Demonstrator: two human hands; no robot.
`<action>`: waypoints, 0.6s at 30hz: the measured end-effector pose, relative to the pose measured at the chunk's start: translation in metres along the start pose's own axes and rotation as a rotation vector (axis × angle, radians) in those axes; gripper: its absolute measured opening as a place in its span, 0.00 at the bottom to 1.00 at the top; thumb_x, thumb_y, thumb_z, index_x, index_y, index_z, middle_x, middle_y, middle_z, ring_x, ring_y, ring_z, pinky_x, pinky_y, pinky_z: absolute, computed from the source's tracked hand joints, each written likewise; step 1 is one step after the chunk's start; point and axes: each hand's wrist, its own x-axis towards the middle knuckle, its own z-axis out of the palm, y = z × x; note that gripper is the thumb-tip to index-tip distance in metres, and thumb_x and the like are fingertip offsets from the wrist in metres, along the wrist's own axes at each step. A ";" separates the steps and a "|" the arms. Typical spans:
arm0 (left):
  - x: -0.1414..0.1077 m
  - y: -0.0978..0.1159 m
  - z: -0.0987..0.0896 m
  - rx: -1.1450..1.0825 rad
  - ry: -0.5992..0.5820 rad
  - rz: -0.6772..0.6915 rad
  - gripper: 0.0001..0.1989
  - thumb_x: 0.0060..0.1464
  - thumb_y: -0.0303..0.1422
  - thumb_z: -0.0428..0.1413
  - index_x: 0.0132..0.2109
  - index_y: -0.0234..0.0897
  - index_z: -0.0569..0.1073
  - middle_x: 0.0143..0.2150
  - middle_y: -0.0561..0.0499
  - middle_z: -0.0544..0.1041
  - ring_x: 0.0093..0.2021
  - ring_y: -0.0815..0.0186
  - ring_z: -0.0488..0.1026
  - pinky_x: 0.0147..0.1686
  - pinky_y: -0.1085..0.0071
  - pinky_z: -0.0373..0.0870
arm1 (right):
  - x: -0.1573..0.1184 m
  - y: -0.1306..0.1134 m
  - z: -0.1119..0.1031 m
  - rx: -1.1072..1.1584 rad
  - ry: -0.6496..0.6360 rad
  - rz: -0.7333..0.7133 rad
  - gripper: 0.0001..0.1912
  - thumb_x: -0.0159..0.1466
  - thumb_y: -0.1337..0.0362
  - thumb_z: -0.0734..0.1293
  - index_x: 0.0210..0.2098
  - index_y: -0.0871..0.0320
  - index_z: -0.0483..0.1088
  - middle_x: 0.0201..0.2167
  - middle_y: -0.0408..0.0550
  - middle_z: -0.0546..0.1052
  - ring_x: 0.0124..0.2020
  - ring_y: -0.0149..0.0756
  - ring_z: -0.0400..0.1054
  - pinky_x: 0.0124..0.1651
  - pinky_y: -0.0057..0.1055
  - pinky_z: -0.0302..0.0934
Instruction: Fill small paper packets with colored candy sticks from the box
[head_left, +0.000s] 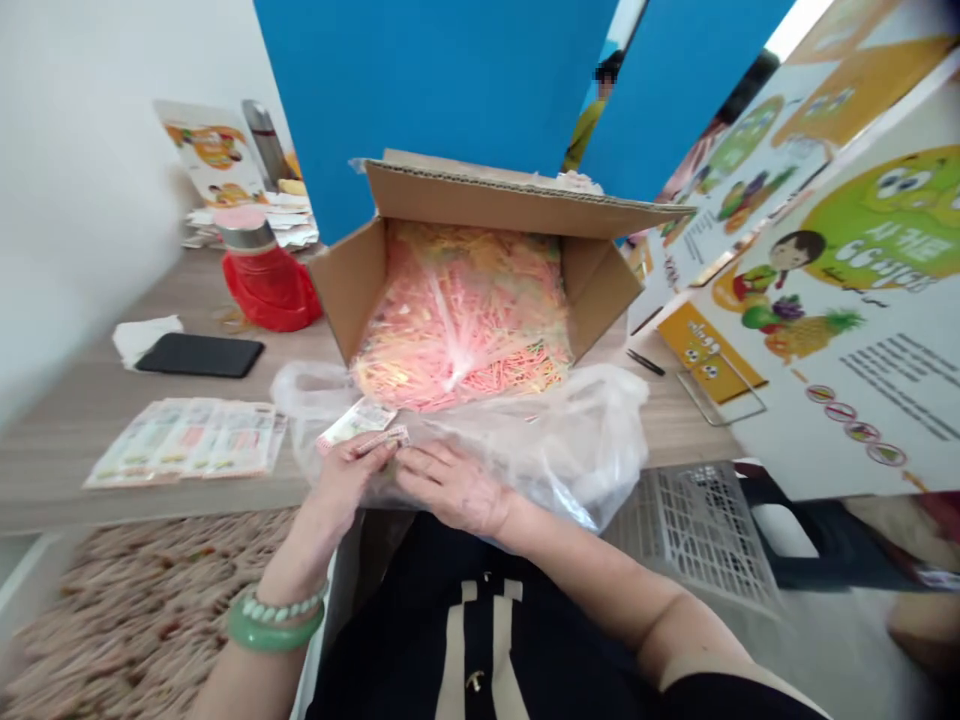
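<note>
My left hand [352,475] pinches a small printed packet [386,437] with a red-checked edge, over the near edge of the table. My right hand [454,485] is closed, its bent fingertips meeting the left fingers by the packet; what they grip is hidden. Just beyond my left fingers lies another flat printed packet [356,422]. Under and around both hands spreads a clear plastic bag [592,435]. Behind it an open cardboard box [480,195] tips toward me, holding a clear bag of thin pink and yellow strips [480,310].
At left, a row of printed packets [187,440] lies near a black phone [201,355] and a red-wrapped jar [266,275]. Dark tweezers [645,362] lie right of the box. Large printed cartons [885,300] stand at right; a grey plastic basket [712,530] sits below.
</note>
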 end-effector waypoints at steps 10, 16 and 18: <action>-0.004 -0.009 0.110 0.104 -0.307 0.103 0.11 0.55 0.40 0.62 0.36 0.38 0.83 0.31 0.50 0.80 0.31 0.64 0.74 0.33 0.71 0.71 | -0.069 0.123 -0.074 -0.132 -0.034 0.826 0.16 0.69 0.72 0.58 0.35 0.56 0.77 0.35 0.51 0.80 0.43 0.41 0.71 0.51 0.37 0.64; 0.017 -0.013 0.137 0.595 -0.328 0.492 0.11 0.61 0.29 0.54 0.33 0.37 0.79 0.34 0.49 0.80 0.37 0.62 0.76 0.41 0.67 0.72 | -0.019 0.117 -0.070 -0.289 -0.265 0.727 0.13 0.71 0.68 0.60 0.43 0.61 0.77 0.44 0.57 0.80 0.50 0.46 0.69 0.53 0.38 0.61; 0.028 -0.007 0.132 0.851 -0.297 0.651 0.11 0.61 0.25 0.52 0.34 0.37 0.78 0.39 0.45 0.81 0.42 0.59 0.77 0.47 0.62 0.73 | -0.008 0.113 -0.068 -0.313 -0.273 0.713 0.14 0.72 0.67 0.59 0.45 0.61 0.77 0.46 0.58 0.79 0.52 0.48 0.68 0.53 0.39 0.61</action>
